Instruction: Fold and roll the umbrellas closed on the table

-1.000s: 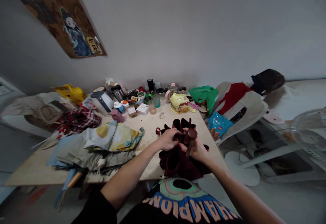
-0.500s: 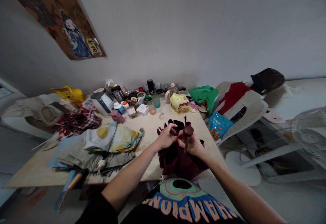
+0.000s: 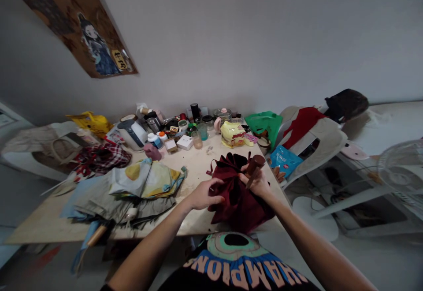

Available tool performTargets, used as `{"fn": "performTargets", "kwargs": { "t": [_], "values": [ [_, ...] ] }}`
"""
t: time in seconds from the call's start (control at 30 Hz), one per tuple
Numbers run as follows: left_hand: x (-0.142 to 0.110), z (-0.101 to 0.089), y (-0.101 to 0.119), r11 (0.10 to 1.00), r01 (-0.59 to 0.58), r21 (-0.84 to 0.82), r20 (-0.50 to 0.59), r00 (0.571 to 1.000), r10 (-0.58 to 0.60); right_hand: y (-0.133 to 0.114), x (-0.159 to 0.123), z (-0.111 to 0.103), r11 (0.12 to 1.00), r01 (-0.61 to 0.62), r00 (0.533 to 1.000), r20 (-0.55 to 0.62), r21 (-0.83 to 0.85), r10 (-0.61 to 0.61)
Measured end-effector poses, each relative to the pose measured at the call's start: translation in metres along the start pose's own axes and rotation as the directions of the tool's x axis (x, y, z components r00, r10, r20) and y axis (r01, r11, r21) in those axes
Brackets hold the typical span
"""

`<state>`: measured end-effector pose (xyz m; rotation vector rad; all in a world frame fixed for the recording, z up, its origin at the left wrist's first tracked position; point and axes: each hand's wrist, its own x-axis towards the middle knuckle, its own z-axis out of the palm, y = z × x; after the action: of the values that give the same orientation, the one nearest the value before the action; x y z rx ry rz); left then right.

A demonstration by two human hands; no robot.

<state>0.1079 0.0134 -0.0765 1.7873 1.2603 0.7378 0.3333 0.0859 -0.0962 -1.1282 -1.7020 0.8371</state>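
Observation:
A dark red folding umbrella (image 3: 236, 194) lies bunched at the table's near edge, in front of my chest. My right hand (image 3: 259, 184) is closed round its upper end, with the brown handle knob (image 3: 255, 164) sticking up past my fingers. My left hand (image 3: 203, 195) grips the red fabric lower down on the left side, fingers curled into the cloth. A thin strap of the umbrella (image 3: 209, 173) pokes out at its far left.
A heap of folded umbrellas and cloths (image 3: 132, 185) lies to the left on the wooden table (image 3: 42, 222). Cups, jars, a kettle (image 3: 132, 133) and a yellow packet (image 3: 233, 133) crowd the far edge. A chair with clothes (image 3: 310, 136) and a fan (image 3: 401, 167) stand to the right.
My left hand slid from the umbrella's top down and left along the fabric, smoothing the bunched folds. My right hand shifted right and the knob tilted outward.

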Motion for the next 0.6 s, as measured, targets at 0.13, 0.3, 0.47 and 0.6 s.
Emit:
{"fn": "performTargets", "kwargs": {
  "t": [0.13,0.3,0.47,0.6],
  "values": [
    [0.002,-0.017,-0.019,0.996,0.087,0.007,-0.317,0.945,-0.08,-0.004,-0.001,-0.002,0.999,0.018,1.0,0.018,-0.038,-0.018],
    [-0.003,-0.035,-0.015,0.984,0.181,0.0,-0.661,0.738,-0.135,-0.008,-0.003,0.001,0.998,0.043,0.999,0.019,-0.033,-0.043],
    [-0.017,0.004,0.025,0.873,-0.177,0.454,-0.229,0.924,0.306,-0.004,-0.001,0.009,0.999,0.023,0.999,0.047,0.045,-0.025],
    [-0.02,0.001,0.02,0.714,-0.116,0.69,-0.027,0.982,0.186,-0.002,-0.001,0.013,0.992,0.006,0.995,0.095,0.123,-0.018]
  ]
}}
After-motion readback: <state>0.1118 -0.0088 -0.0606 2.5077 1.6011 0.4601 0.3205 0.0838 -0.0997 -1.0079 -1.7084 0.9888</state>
